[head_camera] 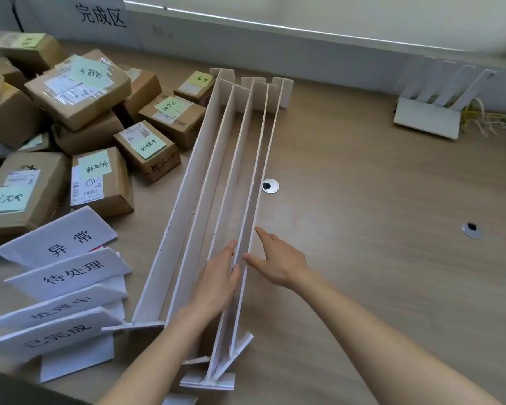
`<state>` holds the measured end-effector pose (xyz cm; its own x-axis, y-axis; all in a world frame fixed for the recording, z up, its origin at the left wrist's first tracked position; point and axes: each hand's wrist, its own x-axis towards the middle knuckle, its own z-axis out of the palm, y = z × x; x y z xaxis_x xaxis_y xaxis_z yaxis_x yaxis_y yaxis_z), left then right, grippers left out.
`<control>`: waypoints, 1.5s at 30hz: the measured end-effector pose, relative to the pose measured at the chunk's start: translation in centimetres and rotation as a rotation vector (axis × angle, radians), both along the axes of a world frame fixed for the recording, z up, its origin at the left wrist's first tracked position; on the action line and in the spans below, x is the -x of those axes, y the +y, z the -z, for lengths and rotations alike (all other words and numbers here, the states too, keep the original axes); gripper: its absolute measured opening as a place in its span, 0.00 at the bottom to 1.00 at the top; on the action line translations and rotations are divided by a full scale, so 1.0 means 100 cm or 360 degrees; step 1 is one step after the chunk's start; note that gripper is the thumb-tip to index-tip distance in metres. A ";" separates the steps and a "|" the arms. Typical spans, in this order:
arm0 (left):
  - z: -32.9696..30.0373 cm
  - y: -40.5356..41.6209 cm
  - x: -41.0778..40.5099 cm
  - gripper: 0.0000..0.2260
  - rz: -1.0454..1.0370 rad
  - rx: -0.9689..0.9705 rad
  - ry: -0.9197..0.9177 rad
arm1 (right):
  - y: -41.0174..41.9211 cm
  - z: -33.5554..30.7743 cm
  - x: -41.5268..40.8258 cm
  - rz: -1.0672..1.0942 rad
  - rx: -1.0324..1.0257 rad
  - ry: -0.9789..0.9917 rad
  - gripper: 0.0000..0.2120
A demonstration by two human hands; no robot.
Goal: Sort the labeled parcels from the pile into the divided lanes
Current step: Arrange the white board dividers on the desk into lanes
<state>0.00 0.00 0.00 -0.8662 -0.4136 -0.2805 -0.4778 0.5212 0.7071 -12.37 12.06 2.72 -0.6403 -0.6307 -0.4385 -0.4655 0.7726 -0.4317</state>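
- Brown cardboard parcels (79,86), each with a green or yellow sticky note, lie heaped on the worktop (362,200) at far left. None is in a lane yet.
- White foam-board dividers (231,159) stand just right of the pile: long upright panels running away from the viewer, bunched close, so the lanes are narrow slots.
- Left hand (216,282): flat, fingers straight, down between two panels near the close end, palm against the panel on its right. Holds nothing.
- Right hand (278,261): fingers spread and relaxed, thumb and forefinger touching the outer face of the rightmost panel. Holds nothing.
- Judgement: step in hand is spreading or squaring the panels, not sorting proper.
- To do it well: push low on the panel, near the worktop, both hands opposed, so it slides rather than tips; check the far end follows; widen each slot enough for the smaller boxes.
- Risk: thin board may bow or pop off its foot strips.
- Four white signs (62,276) with printed characters lie overlapped at near left; presumably lane labels, not yet placed.
- Spare panel rack (433,112) at far right, well apart.
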 end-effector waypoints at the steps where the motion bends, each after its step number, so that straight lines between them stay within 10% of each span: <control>1: 0.001 -0.001 0.001 0.25 -0.0023 -0.0012 0.0000 | -0.002 -0.001 -0.001 0.0009 0.0003 -0.0019 0.37; 20: 0.007 -0.002 -0.005 0.28 -0.0234 -0.0050 0.0158 | -0.012 0.015 -0.020 0.0513 0.0542 -0.0465 0.35; 45: -0.089 0.054 0.006 0.24 -0.0299 -0.0045 0.0467 | 0.099 -0.071 -0.021 0.0873 0.0549 -0.0127 0.26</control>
